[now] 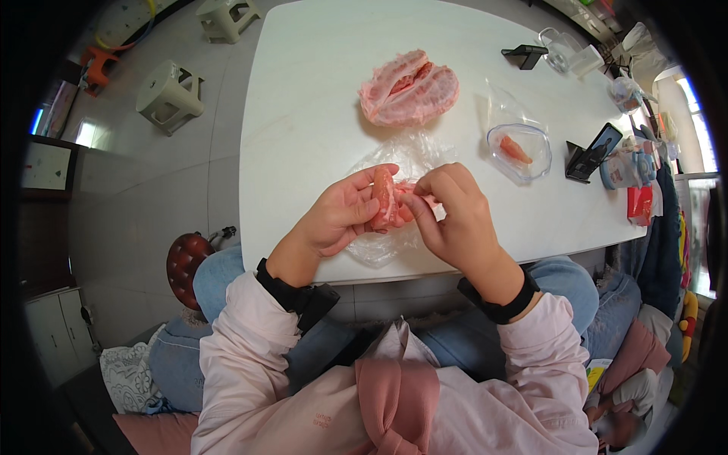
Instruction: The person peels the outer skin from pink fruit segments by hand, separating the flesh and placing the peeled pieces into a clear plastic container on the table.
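My left hand [347, 210] holds a pink pomelo segment [384, 199] upright between thumb and fingers. White membrane runs along the side of its flesh. Thumb and forefinger of my right hand [449, 210] pinch at the segment's right side, where loose membrane hangs. Below both hands a crumpled clear plastic bag [372, 250] lies on the white table [301, 114]. Farther back rests a large peeled pomelo [409, 91], split partly open along its middle. To the right, a peeled piece of pomelo flesh [515, 149] lies in a clear blue-rimmed dish [543, 151].
A phone on a stand [594, 153] is at the right, near a plastic jar [623, 170] and a red box [640, 206]. Another black stand [526, 56] and a clear pitcher [560, 50] are at the back right. Plastic stools [170, 96] stand on the floor at left.
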Motion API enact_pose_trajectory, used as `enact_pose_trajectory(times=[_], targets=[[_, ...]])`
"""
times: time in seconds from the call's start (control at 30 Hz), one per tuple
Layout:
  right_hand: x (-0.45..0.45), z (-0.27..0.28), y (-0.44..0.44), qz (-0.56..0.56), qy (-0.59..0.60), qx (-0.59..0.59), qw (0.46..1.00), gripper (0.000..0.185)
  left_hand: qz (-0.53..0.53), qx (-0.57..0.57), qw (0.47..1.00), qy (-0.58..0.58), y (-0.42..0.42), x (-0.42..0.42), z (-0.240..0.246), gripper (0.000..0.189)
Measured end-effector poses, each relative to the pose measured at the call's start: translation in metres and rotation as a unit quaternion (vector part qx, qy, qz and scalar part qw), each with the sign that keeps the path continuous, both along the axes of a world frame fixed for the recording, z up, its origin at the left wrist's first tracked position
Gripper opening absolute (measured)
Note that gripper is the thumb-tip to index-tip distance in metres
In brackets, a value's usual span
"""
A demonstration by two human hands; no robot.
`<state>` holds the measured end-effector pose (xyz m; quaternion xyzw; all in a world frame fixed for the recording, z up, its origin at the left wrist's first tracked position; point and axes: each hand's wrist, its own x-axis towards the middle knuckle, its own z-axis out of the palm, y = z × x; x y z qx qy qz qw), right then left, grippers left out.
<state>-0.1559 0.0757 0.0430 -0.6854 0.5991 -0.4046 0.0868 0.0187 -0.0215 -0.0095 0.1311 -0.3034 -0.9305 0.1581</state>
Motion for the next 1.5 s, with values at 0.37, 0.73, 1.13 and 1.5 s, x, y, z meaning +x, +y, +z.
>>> enact_pose_trajectory(times=[0.37, 0.73, 1.13, 1.5], targets=[[0.0, 0.005, 0.0, -0.025, -0.108, 0.068, 0.992, 0.016, 0.056, -0.089, 0.994, 0.004, 0.003, -0.002, -0.005, 0.056], [0.015, 0.0, 0.005, -0.019, -0.139, 0.067, 0.988, 0.01, 0.095, -0.106, 0.989, -0.028, 0.003, -0.003, -0.009, 0.044], [0.015, 0.005, 0.005, -0.054, -0.189, 0.095, 0.976, 0.011, 0.104, -0.101, 0.988, -0.05, 0.005, -0.003, -0.009, 0.043], [0.013, 0.004, 0.007, -0.048, -0.159, 0.084, 0.983, 0.017, 0.097, -0.104, 0.988, -0.066, 0.007, -0.004, -0.007, 0.046]])
